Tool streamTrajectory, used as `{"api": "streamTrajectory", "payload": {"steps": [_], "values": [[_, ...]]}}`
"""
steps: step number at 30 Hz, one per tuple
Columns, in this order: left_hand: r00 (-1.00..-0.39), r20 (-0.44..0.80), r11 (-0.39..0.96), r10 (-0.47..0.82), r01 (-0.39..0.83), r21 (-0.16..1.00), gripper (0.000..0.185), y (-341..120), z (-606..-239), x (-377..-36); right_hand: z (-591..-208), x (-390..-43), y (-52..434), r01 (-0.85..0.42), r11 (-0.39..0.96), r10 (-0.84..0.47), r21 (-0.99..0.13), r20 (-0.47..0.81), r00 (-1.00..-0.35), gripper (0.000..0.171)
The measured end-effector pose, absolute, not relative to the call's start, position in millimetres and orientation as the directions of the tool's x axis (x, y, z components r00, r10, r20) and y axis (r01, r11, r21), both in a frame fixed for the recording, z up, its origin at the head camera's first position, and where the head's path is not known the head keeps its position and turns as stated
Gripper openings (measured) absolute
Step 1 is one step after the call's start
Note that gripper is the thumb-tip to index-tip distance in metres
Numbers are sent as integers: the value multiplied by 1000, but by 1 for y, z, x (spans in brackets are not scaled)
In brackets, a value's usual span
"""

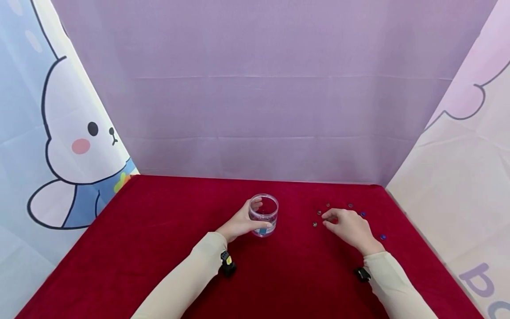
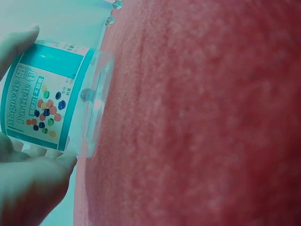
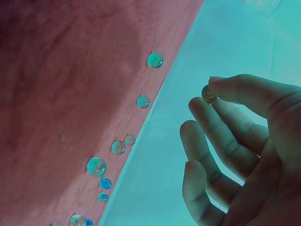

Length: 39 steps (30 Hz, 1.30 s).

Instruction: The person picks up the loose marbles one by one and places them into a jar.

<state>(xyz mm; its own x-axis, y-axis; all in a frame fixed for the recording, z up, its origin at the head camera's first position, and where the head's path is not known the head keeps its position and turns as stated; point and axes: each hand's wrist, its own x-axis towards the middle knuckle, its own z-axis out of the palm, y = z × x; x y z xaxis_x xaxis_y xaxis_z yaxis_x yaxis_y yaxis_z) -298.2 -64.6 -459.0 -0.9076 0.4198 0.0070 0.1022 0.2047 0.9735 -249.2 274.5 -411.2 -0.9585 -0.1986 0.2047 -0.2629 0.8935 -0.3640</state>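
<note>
My left hand (image 1: 246,221) grips a clear plastic jar (image 1: 264,217), thumb on one side and fingers round the other. The jar is upright with its top uncovered. In the left wrist view its label (image 2: 44,94) reads "Magnetic Particle", and a glass marble (image 2: 86,95) shows through the clear bottom part. To the right, my right hand (image 1: 350,228) pinches a small amber-tinted marble (image 3: 208,94) between thumb and fingertips, above the cloth. Its other fingers are loosely bent.
Several glass marbles lie scattered on the red cloth (image 1: 159,248) around the right hand, among them a clear one (image 1: 314,224) and a blue one (image 1: 383,237). A lilac curtain (image 1: 259,110) hangs behind, with printed cloths (image 1: 79,133) at the sides.
</note>
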Motion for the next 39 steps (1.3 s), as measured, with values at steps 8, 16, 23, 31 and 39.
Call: {"api": "streamTrajectory", "payload": {"steps": [8, 16, 23, 31, 39], "values": [[-903, 17, 199, 428, 113, 973, 94, -65, -460, -300, -409, -250, 267, -290, 873, -212, -393, 229, -950, 21], [-902, 20, 183, 431, 109, 977, 93, -64, -455, -296, -411, -254, 259, -304, 856, -206, -418, 264, -942, 17], [-906, 6, 206, 423, 102, 973, 95, -64, -458, -299, -408, -255, 248, -322, 833, -212, -451, 279, -937, 16], [-906, 2, 205, 423, 98, 974, 96, -64, -458, -299, -407, -258, 236, -353, 819, -224, -453, 314, -922, 17], [-904, 10, 205, 427, 108, 973, 94, -64, -457, -298, -404, -260, 222, -388, 799, -248, -460, 335, -909, 17]]}}
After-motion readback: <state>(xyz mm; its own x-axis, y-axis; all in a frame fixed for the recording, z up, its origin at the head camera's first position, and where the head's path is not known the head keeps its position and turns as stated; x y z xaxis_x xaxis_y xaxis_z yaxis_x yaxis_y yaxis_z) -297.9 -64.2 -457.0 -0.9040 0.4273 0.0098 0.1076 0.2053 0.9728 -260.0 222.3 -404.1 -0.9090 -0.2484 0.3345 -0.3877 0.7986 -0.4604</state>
